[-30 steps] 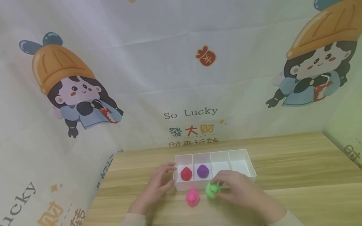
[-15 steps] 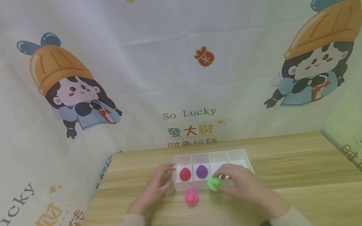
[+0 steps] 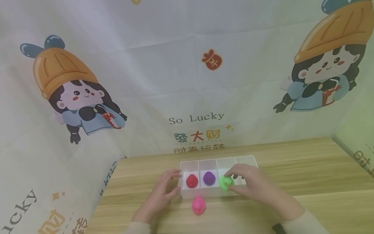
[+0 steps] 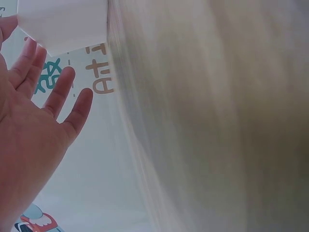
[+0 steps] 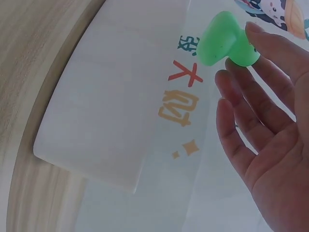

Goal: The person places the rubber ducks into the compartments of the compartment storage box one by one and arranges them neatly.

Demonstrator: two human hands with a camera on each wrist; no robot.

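My right hand (image 3: 252, 182) pinches a green rubber duck (image 3: 227, 182) between thumb and fingertips, over the third compartment of a white divided box (image 3: 204, 194). In the right wrist view the green duck (image 5: 227, 41) hangs above the level of the box wall (image 5: 111, 87). Fingers spread and fairly straight, my left hand (image 3: 163, 188) is at the box's left end; the left wrist view has its fingertips right at the box corner (image 4: 63, 24). A red duck (image 3: 192, 181) sits in the leftmost compartment and a purple duck (image 3: 209, 178) in the second.
A pink duck (image 3: 198, 205) stands on the wooden table (image 3: 306, 182) in front of the box. Behind the table hangs a printed cloth (image 3: 163, 78) with cartoon figures, also draped along both sides.
My right hand has lifted the green duck from in front of the box, up and forward over the third compartment. The left hand has stayed at the box's left end.
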